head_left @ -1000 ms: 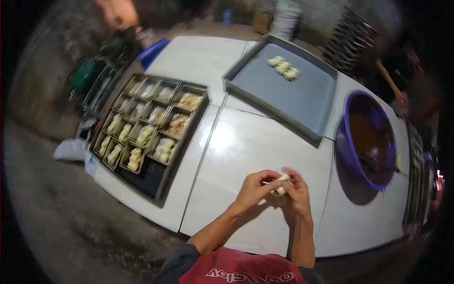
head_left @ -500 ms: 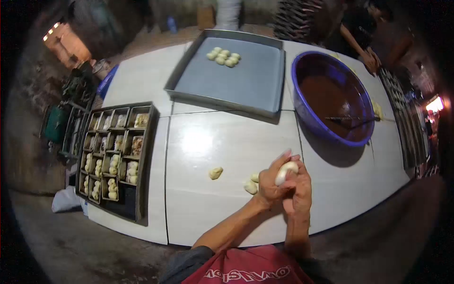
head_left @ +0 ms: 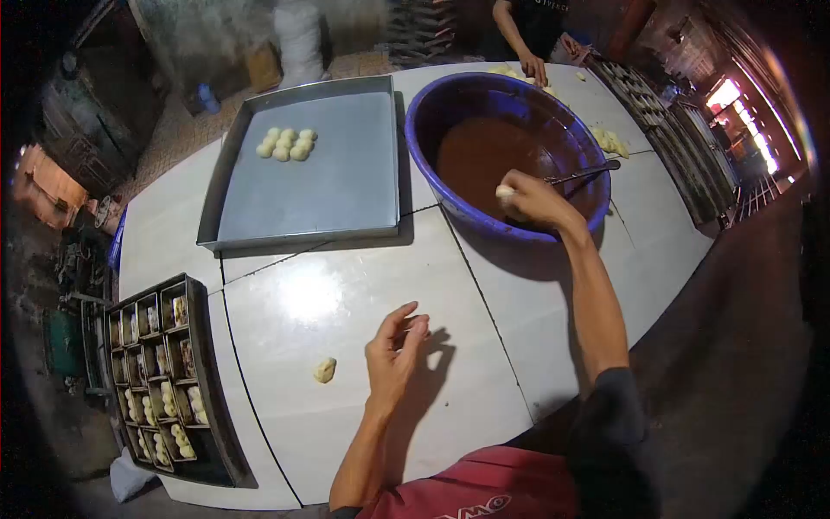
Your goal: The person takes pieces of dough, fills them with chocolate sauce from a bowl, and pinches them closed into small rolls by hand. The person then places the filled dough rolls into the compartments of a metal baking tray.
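Note:
My right hand [head_left: 534,201] is closed round a pale dough ball [head_left: 505,191], over the brown filling [head_left: 484,156] in a large purple basin [head_left: 424,160]. A dark-handled utensil [head_left: 584,172] leans on the basin's rim beside that hand. My left hand [head_left: 396,353] hovers above the white table [head_left: 458,389] with its fingers curved apart and nothing between them. To its left a small lump of dough [head_left: 325,370] lies on the table. Several dough balls [head_left: 286,144] sit in a cluster in the large grey tray [head_left: 303,195].
At the left edge a dark tray [head_left: 212,406] bears small tins, some with dough pieces. Beyond the basin a person's hand [head_left: 534,68] touches the table near dough pieces. More dough [head_left: 610,141] lies right of the basin, near long metal racks [head_left: 661,130].
My hands have parted; the right moved over the basin with a dough ball. My left hand has opened. The dough pieces beside my hands no longer show there. The view has turned right.

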Demonstrator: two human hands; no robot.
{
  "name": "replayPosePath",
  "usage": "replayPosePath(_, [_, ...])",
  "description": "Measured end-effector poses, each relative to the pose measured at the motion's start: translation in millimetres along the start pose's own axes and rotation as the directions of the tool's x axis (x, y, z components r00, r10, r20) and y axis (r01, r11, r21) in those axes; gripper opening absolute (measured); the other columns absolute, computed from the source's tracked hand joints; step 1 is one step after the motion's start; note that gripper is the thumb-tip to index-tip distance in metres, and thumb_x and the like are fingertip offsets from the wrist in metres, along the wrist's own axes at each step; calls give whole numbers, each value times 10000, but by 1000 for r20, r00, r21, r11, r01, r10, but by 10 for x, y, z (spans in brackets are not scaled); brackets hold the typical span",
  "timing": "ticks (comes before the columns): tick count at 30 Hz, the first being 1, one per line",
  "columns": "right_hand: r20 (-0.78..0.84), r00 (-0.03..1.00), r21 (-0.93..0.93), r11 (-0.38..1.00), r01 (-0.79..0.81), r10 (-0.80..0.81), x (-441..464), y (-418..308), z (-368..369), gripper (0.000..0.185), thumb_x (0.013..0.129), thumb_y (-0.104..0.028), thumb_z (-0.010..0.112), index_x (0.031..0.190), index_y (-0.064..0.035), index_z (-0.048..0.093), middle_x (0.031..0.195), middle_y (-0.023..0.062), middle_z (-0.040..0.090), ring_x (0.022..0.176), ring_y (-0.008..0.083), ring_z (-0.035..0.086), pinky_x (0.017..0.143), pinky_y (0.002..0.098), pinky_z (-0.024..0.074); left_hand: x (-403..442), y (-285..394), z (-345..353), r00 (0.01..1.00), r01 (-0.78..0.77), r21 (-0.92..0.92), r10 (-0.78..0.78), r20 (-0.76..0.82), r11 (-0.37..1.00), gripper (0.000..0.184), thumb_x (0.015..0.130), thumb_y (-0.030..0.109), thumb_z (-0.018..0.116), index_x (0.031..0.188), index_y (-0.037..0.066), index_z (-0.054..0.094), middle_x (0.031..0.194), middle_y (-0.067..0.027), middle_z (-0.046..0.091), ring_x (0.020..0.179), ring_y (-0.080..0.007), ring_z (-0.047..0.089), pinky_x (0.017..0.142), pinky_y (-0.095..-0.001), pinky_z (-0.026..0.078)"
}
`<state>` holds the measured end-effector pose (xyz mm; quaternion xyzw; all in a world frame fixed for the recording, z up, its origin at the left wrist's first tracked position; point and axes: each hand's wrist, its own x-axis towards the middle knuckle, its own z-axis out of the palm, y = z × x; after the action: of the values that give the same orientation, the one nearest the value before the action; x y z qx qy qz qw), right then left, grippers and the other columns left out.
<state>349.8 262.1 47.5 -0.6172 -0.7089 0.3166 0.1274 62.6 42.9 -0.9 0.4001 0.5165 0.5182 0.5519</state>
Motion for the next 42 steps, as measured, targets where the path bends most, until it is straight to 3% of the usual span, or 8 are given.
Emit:
replayPosePath(2, [214,977,-369,927,61,21,124,207,94,238,906,-251,612,1011,-40,648,862,96,658,801,200,617,726,368,477,-5,113,-37,1000,27,48,-28,5,998,365,968,166,652,1273,-26,593,1040,-137,710,893,-175,695,764,-270,547])
replayPosePath(10, [249,968,-193,977,85,-35,78,148,20,201,903,-235,629,982,-52,651,826,43,652,694,165,605,594,344,467,11,31,-14,994,25,132,-38,99,991,335,975,186,642,1241,-17,626,1069,-153,709,971,-212,694,824,-306,555])
replayPosePath(17, [-32,997,867,494,65,-73,-480,-497,-17,150,976,-214,618,1022,-75,587,849,29,636,691,94,629,576,230,529,195,213,377,960,63,13,-64,274,998,376,1001,238,594,1275,-19,598,1130,-144,692,973,-202,678,822,-311,527])
replayPosePath(24, [-43,989,997,60,52,-142,-928,-696,890,140,997,-155,578,1112,-79,553,964,37,640,843,105,663,714,245,584,225,229,575,934,289,-478,-135,330,829,510,1026,416,507,1376,47,536,1330,-104,596,1266,-206,529,986,-389,481])
replayPosePath(32, [-16,959,996,-85,-9,-282,-1245,-666,1445,295,938,-115,581,1220,-58,516,1140,94,603,1053,166,629,920,326,551,57,-128,55,960,248,-633,-275,58,733,234,959,202,662,1102,19,632,972,-66,679,821,-123,650,744,-248,545])
replayPosePath(37, [-163,971,836,499,230,-174,-1502,-987,1804,594,820,-37,716,1363,-30,477,1297,125,540,1209,249,556,1023,365,479,-8,-72,-104,953,176,-560,-283,-110,809,244,950,140,678,1130,-24,677,909,-53,697,741,-89,639,671,-215,544])
replayPosePath(39, [-376,870,321,836,446,-319,-1514,-1055,1892,527,832,-71,743,1323,-55,552,1305,143,535,1196,268,569,966,350,521,-16,-67,-98,971,98,-513,-194,-137,853,299,943,135,687,1180,-47,669,959,-73,702,780,-103,644,682,-222,539])
replayPosePath(42, [-470,828,304,825,476,-305,-1549,-1109,2023,290,873,-44,699,1161,-39,667,1183,136,591,1035,232,638,744,298,568,-47,-70,-123,981,67,-406,-135,-140,912,317,929,122,697,1189,-56,661,1012,-100,701,844,-130,663,715,-249,549])
